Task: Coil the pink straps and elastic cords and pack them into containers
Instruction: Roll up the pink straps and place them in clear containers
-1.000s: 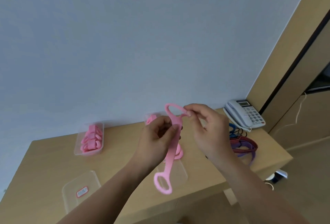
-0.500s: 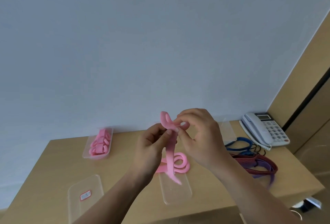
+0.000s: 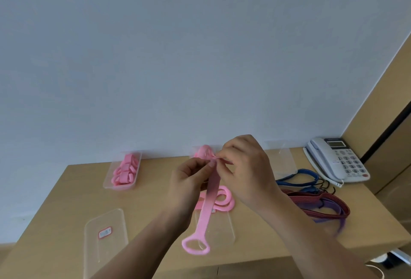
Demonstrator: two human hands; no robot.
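Above the wooden table (image 3: 66, 201) I hold a pink strap (image 3: 208, 203) upright. My left hand (image 3: 189, 187) pinches it near the top and my right hand (image 3: 244, 167) pinches its folded upper end. Its lower loop end (image 3: 195, 245) hangs free above a clear lid. Another pink strap (image 3: 223, 198) lies loosely coiled on the table behind it. A clear container (image 3: 123, 172) at the back left holds several coiled pink straps. Elastic cords, blue (image 3: 298, 175) and red-purple (image 3: 320, 205), lie at the right.
A clear lid with a red label (image 3: 104, 234) lies at the front left, another clear lid (image 3: 220, 227) under the hanging strap. Two more clear containers (image 3: 282, 161) stand by the wall, one (image 3: 195, 151) partly hidden by my hands. A white desk telephone (image 3: 335, 158) sits at the far right corner.
My right hand has folded the strap's upper loop down against my left fingers. The hanging part swung, and its lower loop end is in view again. The view shifted left.
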